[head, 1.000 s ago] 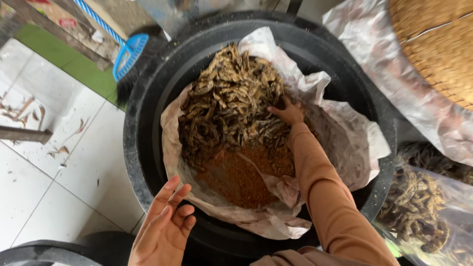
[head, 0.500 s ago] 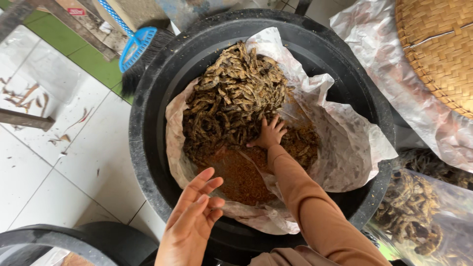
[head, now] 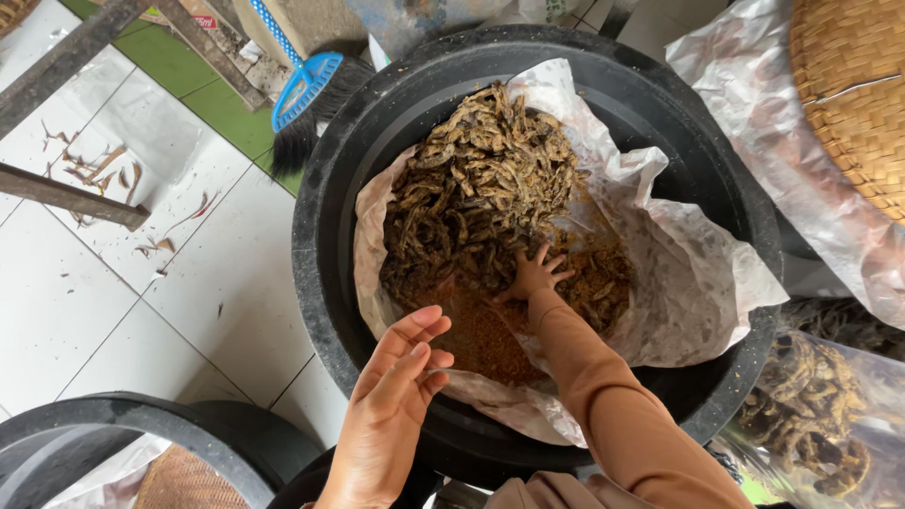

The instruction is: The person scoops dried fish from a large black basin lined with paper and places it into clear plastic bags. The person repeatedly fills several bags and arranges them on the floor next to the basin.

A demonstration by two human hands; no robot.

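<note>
A big black tub (head: 330,283) is lined with crinkled clear plastic (head: 698,283) and holds a heap of small dried brown fish (head: 481,188) over reddish-brown crumbs (head: 481,330). My right hand (head: 534,273) reaches deep into the tub, fingers spread, pressing on the lower edge of the fish heap. Its arm is in a tan sleeve (head: 613,405). My left hand (head: 396,386) hovers above the tub's near rim, palm turned inward, fingers loosely apart, holding nothing.
A blue-handled black brush (head: 302,94) lies beside the tub on the white tiled floor (head: 141,283). A woven basket (head: 848,94) sits on plastic at upper right. A plastic bag of dried fish (head: 811,415) lies lower right. Another black tub (head: 141,434) stands lower left.
My right hand has drawn back from the far side of the heap toward its near edge. My left hand has risen and moved right, over the tub's rim.
</note>
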